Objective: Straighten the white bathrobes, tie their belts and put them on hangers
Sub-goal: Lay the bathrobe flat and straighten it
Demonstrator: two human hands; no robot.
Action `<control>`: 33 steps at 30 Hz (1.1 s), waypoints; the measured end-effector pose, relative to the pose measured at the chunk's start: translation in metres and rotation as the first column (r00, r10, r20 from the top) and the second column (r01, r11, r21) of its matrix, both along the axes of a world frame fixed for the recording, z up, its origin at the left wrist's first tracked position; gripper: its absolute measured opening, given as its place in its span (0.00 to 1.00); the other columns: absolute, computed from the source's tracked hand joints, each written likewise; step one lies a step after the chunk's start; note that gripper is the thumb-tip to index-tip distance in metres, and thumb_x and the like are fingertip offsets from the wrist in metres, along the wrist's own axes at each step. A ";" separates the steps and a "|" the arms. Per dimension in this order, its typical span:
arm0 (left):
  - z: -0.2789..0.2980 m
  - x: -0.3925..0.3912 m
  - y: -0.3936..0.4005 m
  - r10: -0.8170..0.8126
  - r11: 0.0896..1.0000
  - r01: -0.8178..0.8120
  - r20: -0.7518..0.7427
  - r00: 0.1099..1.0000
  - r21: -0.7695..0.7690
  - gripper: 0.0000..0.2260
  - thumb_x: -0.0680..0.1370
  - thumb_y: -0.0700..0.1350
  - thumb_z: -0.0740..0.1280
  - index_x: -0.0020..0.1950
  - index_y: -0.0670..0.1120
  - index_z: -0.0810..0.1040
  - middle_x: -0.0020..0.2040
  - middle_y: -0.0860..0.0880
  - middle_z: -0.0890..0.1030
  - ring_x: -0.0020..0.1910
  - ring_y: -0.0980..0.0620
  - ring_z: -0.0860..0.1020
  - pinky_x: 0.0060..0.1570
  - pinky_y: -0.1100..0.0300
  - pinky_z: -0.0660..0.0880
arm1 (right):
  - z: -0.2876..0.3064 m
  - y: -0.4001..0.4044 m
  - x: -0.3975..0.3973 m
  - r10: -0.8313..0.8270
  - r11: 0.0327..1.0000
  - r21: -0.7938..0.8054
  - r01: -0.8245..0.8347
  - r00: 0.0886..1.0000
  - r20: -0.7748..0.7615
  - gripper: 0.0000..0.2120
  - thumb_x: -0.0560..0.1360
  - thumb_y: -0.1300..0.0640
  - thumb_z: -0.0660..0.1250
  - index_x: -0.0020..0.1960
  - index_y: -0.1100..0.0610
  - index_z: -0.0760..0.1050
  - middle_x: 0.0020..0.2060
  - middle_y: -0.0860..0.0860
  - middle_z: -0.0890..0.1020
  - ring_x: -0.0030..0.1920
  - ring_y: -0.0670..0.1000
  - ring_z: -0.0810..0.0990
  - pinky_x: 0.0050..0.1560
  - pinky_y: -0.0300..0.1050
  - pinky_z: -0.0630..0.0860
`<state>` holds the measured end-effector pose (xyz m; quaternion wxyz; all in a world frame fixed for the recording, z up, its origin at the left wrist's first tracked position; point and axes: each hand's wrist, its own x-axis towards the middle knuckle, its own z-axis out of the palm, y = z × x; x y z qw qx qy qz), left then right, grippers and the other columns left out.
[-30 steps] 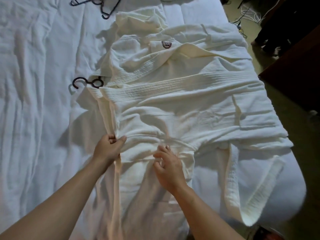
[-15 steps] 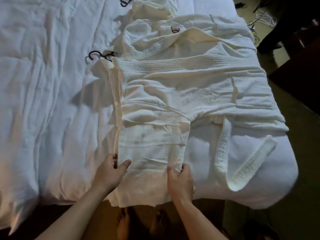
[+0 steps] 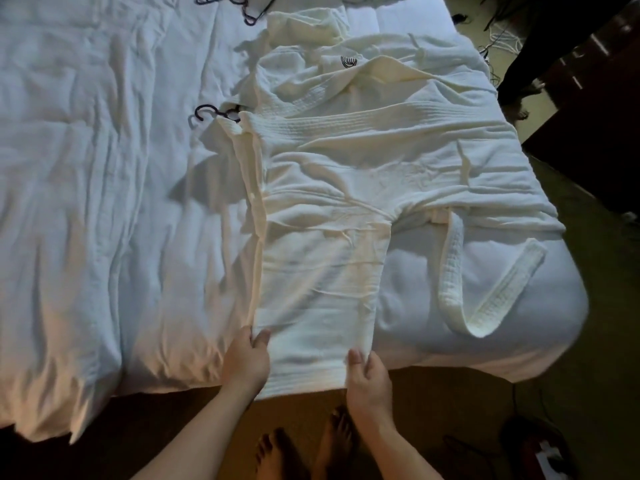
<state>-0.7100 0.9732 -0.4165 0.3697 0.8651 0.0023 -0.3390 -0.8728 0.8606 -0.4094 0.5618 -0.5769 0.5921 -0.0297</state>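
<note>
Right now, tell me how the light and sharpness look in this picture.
Head view: dim room, warm light on the bathrobe, cooler bluish tone on the bed sheet; the hanger casts a soft shadow; the floor lies in darkness; the left hand and right hand are slightly soft; wide-angle bending at the bed's edges.

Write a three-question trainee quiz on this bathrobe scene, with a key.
1. True or false: both hands pinch the bathrobe at its bottom hem.
2. The belt lies: A) tied in a knot, B) as a loose loop, C) on the floor.
3. What dark thing sticks out at the robe's collar?

Key:
1. True: left hand, right hand.
2. B.
3. A hanger hook.
</note>
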 end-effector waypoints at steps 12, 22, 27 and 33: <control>-0.013 0.023 0.029 -0.192 0.941 0.189 -0.017 0.981 0.280 0.10 0.79 0.52 0.66 0.43 0.47 0.75 0.39 0.50 0.76 0.41 0.46 0.75 0.42 0.53 0.69 | -0.024 0.012 0.020 0.179 0.975 -0.036 -0.219 0.872 -0.456 0.10 0.79 0.42 0.59 0.50 0.47 0.72 0.52 0.46 0.75 0.57 0.52 0.76 0.54 0.52 0.70; -0.013 0.029 0.013 -0.158 0.959 0.132 0.089 0.983 0.250 0.06 0.79 0.52 0.66 0.51 0.51 0.77 0.49 0.48 0.82 0.50 0.44 0.79 0.48 0.52 0.74 | -0.012 -0.014 0.023 0.067 0.992 -0.061 -0.111 0.867 -0.493 0.04 0.82 0.47 0.59 0.52 0.42 0.73 0.43 0.42 0.78 0.49 0.49 0.74 0.59 0.53 0.65; -0.004 0.041 -0.011 -0.126 0.982 0.099 0.171 0.977 0.158 0.14 0.72 0.51 0.68 0.56 0.51 0.73 0.50 0.50 0.78 0.46 0.49 0.77 0.47 0.52 0.76 | -0.007 -0.022 0.036 0.109 0.939 -0.226 -0.257 0.850 -0.516 0.08 0.81 0.46 0.58 0.57 0.47 0.68 0.54 0.46 0.72 0.58 0.49 0.73 0.58 0.53 0.69; -0.014 0.055 -0.026 -0.188 0.977 0.165 0.187 0.964 0.136 0.11 0.80 0.57 0.63 0.48 0.51 0.76 0.46 0.48 0.79 0.43 0.48 0.77 0.44 0.50 0.76 | -0.017 -0.028 0.044 0.050 0.985 -0.140 -0.103 0.941 -0.335 0.12 0.82 0.44 0.60 0.62 0.48 0.69 0.57 0.46 0.75 0.60 0.52 0.76 0.61 0.55 0.71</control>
